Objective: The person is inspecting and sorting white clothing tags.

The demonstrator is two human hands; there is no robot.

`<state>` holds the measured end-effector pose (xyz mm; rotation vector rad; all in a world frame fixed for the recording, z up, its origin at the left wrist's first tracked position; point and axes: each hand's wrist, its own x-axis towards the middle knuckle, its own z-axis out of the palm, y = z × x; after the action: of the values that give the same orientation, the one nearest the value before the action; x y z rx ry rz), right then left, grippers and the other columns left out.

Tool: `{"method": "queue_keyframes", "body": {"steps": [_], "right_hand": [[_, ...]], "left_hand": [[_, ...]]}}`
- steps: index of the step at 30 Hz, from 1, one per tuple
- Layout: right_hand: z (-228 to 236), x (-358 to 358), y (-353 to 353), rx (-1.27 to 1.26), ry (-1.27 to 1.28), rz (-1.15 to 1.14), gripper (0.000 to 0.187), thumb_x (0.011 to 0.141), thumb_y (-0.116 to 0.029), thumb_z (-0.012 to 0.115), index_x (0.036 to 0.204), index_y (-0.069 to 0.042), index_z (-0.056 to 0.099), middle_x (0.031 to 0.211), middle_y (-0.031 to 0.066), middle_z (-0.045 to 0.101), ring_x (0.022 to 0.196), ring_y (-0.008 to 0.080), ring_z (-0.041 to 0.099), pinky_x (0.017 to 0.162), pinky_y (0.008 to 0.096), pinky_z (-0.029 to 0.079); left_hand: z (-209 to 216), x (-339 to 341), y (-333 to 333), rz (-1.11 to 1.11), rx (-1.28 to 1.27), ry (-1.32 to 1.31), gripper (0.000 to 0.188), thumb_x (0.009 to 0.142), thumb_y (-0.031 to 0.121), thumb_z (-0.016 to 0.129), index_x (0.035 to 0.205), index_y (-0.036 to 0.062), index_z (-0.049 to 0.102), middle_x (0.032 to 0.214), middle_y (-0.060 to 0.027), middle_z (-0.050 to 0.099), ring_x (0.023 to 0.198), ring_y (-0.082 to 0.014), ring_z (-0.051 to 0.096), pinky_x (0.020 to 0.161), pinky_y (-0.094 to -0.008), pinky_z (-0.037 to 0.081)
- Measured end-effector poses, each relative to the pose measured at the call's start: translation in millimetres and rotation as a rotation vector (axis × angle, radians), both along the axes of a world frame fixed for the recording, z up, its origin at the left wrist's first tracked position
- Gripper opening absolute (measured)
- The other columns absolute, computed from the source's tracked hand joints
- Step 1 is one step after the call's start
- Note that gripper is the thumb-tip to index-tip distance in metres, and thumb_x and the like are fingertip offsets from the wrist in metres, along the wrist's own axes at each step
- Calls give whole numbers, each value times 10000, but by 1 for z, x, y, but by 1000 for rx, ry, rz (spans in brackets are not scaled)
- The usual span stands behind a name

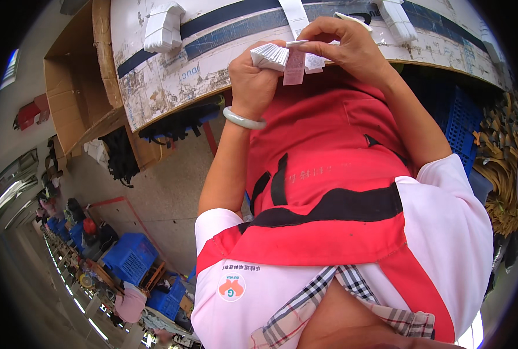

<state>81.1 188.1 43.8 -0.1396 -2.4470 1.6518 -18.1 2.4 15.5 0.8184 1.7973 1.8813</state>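
Observation:
My left hand point(252, 84), with a pale bangle at its wrist, is closed around a fanned stack of folded white labels point(269, 56). Beside the stack, my right hand point(352, 47) pinches the end of a thin white label point(296, 43) between thumb and fingers. A pinkish, see-through strip point(294, 68) hangs below that label, in front of the red apron point(329, 128). Behind the hands, a long white strip point(294, 16) lies on the table. Some small white pieces point(314, 62) show under my right hand at the table edge.
Bundles of white labels lie on the worn, tape-striped tabletop point(166, 81), one bundle point(163, 28) at left and another bundle point(397, 21) at right. An open cardboard box point(76, 81) stands left. Blue crates point(461, 119) and brown strips point(499, 163) are at right.

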Motion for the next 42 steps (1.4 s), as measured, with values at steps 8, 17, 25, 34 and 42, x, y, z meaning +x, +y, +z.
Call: {"method": "queue_keyframes", "body": {"steps": [8, 17, 25, 34, 42], "right_hand": [[6, -2, -5, -134, -48, 53, 170, 901, -173, 679, 982, -23, 679, 866, -3, 647, 800, 66, 578, 752, 219, 484], [30, 4, -11, -453, -264, 236, 126, 902, -145, 665, 901, -20, 662, 762, 3, 600, 674, 57, 536, 629, 201, 442], [-29, -17, 7, 75, 71, -27, 220, 932, -214, 644, 1094, -70, 687, 895, 7, 647, 796, 75, 578, 688, 202, 461], [-34, -27, 20, 414, 126, -150, 193, 836, -164, 716, 1014, -90, 707, 961, 104, 599, 873, 271, 604, 758, 356, 496], [-33, -33, 17, 671, 179, -255, 224, 834, -202, 724, 1035, -105, 712, 967, 121, 590, 870, 286, 590, 767, 375, 496]], "left_hand": [[-3, 6, -4, -4, 25, -126, 216, 814, -59, 611, 1002, -6, 705, 829, -14, 686, 761, -56, 595, 664, -212, 491], [-2, 2, -8, -226, -86, -609, 295, 943, 284, 629, 984, -6, 662, 711, -45, 624, 573, -88, 566, 492, -209, 438], [-7, 5, -2, -396, 73, -735, 405, 971, 383, 555, 1060, -10, 587, 770, -35, 553, 683, -136, 586, 601, -241, 495], [-13, 4, 1, -142, -74, -549, 131, 926, 140, 643, 931, 14, 676, 675, 15, 567, 599, -68, 538, 517, -212, 414], [-19, -2, 9, 27, -19, -175, 124, 840, 23, 671, 958, 27, 710, 707, 27, 607, 567, -22, 461, 488, -190, 335]]}}
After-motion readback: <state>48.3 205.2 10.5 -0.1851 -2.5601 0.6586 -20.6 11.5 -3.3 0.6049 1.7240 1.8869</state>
